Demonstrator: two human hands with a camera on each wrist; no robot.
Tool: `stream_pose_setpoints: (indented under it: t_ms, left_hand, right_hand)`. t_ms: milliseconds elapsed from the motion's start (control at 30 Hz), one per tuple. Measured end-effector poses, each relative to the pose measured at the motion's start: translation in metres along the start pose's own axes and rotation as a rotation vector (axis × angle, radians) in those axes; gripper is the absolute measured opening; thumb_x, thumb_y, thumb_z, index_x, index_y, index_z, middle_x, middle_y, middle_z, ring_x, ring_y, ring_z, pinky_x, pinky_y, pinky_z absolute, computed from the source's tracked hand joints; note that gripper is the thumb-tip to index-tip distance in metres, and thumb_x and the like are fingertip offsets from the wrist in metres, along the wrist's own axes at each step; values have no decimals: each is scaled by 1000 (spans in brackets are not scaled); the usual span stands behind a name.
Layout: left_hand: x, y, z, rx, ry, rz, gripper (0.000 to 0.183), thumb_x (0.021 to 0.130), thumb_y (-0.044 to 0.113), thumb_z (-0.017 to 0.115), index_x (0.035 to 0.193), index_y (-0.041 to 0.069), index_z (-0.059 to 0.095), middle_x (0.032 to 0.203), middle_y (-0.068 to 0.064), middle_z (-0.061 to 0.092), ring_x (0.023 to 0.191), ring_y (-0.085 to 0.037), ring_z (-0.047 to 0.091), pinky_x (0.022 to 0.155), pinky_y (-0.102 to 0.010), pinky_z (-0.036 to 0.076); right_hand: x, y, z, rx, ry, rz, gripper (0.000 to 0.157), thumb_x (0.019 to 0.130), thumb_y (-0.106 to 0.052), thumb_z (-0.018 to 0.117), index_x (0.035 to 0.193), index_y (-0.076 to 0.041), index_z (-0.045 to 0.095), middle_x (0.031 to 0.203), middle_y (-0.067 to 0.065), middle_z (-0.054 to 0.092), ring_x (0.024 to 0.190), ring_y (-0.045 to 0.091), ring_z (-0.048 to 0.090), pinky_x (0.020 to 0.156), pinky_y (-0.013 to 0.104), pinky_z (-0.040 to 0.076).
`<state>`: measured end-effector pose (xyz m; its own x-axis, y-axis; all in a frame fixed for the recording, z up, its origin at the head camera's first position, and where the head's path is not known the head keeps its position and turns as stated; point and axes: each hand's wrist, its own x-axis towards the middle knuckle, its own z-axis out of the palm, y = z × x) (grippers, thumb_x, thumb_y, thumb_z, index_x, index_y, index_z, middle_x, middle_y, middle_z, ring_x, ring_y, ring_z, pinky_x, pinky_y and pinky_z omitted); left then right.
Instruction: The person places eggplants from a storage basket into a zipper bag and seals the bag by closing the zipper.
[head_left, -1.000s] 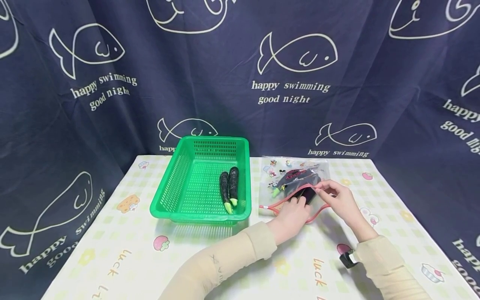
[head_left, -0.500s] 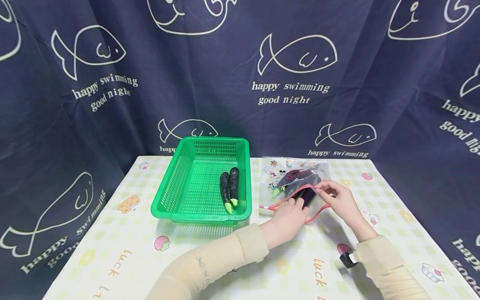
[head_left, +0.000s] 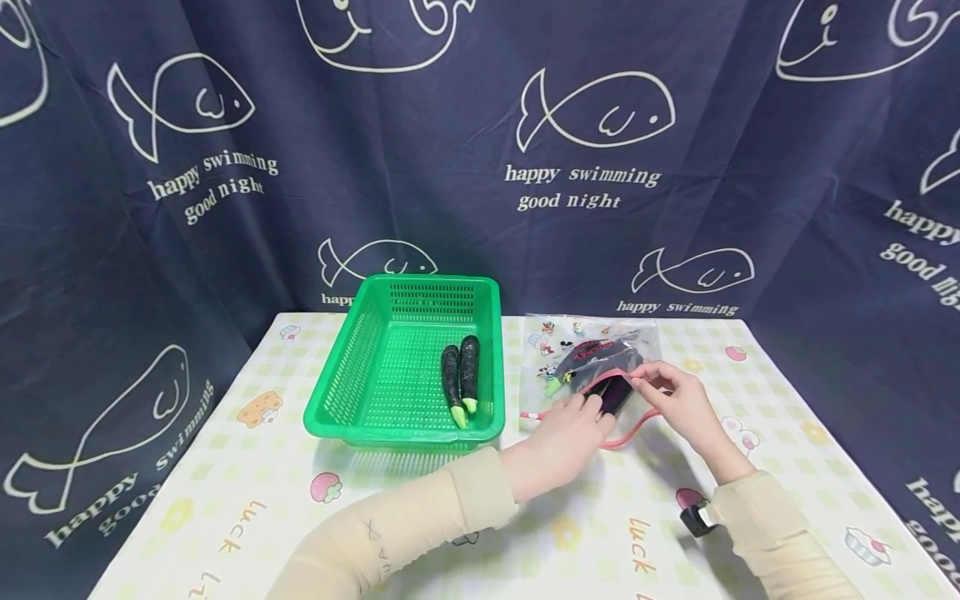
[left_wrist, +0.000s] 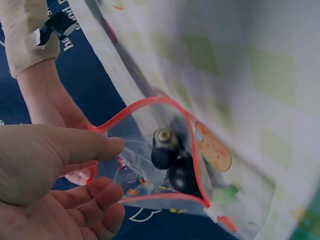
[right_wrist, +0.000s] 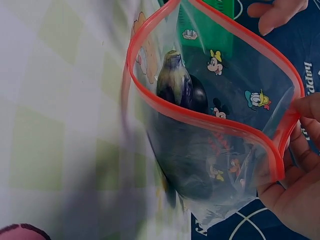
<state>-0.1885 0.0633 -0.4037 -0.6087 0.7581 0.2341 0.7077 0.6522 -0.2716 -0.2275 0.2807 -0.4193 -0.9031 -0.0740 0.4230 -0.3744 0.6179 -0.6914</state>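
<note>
A clear zip bag (head_left: 532,375) with a red zip edge and cartoon prints lies on the table, its mouth spread. Inside are dark purple eggplants (right_wrist: 173,82); one has its stem end toward the mouth, and a light green tip (left_wrist: 227,192) shows through the plastic. My right hand (head_left: 678,404) pinches the red edge at the bag's right corner. My left hand (head_left: 558,442) is just in front of the mouth; in the left wrist view its thumb and fingers stand apart with nothing between them. Two dark, slender eggplants (head_left: 469,367) with pale green ends lie in the green basket.
The green plastic basket (head_left: 322,417) stands left of the bag, on a table with a checked, printed cloth (head_left: 247,467). A dark blue fish-print curtain (head_left: 465,192) hangs behind the table and along both sides.
My left hand has drawn back toward the left and front, away from the bag's mouth, leaving an eggplant inside more visible. The right hand keeps its pinch on the edge.
</note>
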Motion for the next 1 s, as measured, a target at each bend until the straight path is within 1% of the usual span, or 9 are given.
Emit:
stream_pose_setpoints:
  t_ms: [133, 233, 333, 433, 533, 633, 800, 933, 1000]
  left_hand:
    - [-4, -6, -8, -1, -2, 16, 30, 87, 20, 63, 115, 20, 53, 111, -2, 53, 96, -17, 52, 81, -28, 47]
    - [-7, -11, -13, 21, 0, 32, 32, 84, 21, 67, 114, 19, 53, 111, -2, 53, 94, -17, 52, 75, -27, 48]
    - [-10, -16, -19, 12, -32, 50, 37, 83, 20, 68, 117, 20, 53, 114, -2, 52, 96, -17, 50, 73, -28, 47]
    - [-12, -23, -27, -31, -80, 66, 40, 83, 16, 69, 119, 22, 53, 118, -2, 51, 100, -17, 48, 78, -31, 46]
    - [-13, -29, -33, -60, -105, 84, 39, 85, 14, 67, 121, 23, 54, 120, -1, 51, 103, -18, 47, 81, -34, 46]
    - [-13, -37, -39, -32, -98, 114, 34, 89, 17, 62, 122, 24, 55, 118, -1, 51, 103, -18, 47, 78, -33, 47]
    - [-11, -51, -51, 30, -78, 166, 30, 92, 25, 58, 122, 24, 55, 117, 0, 52, 101, -17, 49, 73, -29, 45]
    - [-10, -62, -61, 35, -110, 178, 38, 90, 24, 62, 127, 25, 52, 123, 0, 50, 106, -18, 49, 76, -31, 46]
    - [-10, -67, -65, 22, -130, 179, 38, 90, 19, 62, 127, 25, 52, 123, 0, 49, 107, -18, 48, 77, -33, 46]
  right_hand:
    - [0, 0, 0, 2, -5, 5, 13, 89, -18, 65, 99, -10, 67, 89, -16, 65, 70, 0, 58, 65, 15, 46]
    - [0, 0, -1, -6, -11, 6, 13, 89, -19, 65, 99, -10, 67, 89, -7, 67, 70, 0, 58, 65, 15, 46]
    - [1, 0, -1, -10, -11, 3, 13, 90, -19, 64, 98, -10, 67, 89, -3, 67, 70, 0, 58, 65, 15, 45]
    - [1, -1, -1, -11, -12, 3, 12, 89, -18, 64, 98, -10, 67, 88, -4, 67, 70, 0, 58, 65, 15, 45]
    - [1, -1, -1, -11, -15, 8, 12, 89, -18, 65, 98, -10, 67, 89, -4, 67, 70, 0, 58, 65, 15, 46]
    - [1, -2, -1, -11, -14, 6, 13, 89, -18, 65, 98, -9, 67, 89, -1, 68, 70, 1, 58, 65, 15, 46]
    - [1, -3, 0, -3, -13, 7, 13, 89, -18, 65, 98, -8, 67, 90, 3, 68, 70, 2, 58, 65, 15, 46]
    - [1, -4, 0, 2, -15, 11, 13, 88, -17, 66, 98, -9, 67, 92, 4, 68, 70, 2, 58, 65, 16, 46]
    - [1, -5, 0, -3, -14, 9, 12, 88, -15, 66, 98, -8, 68, 92, 6, 68, 70, 2, 58, 64, 16, 46]
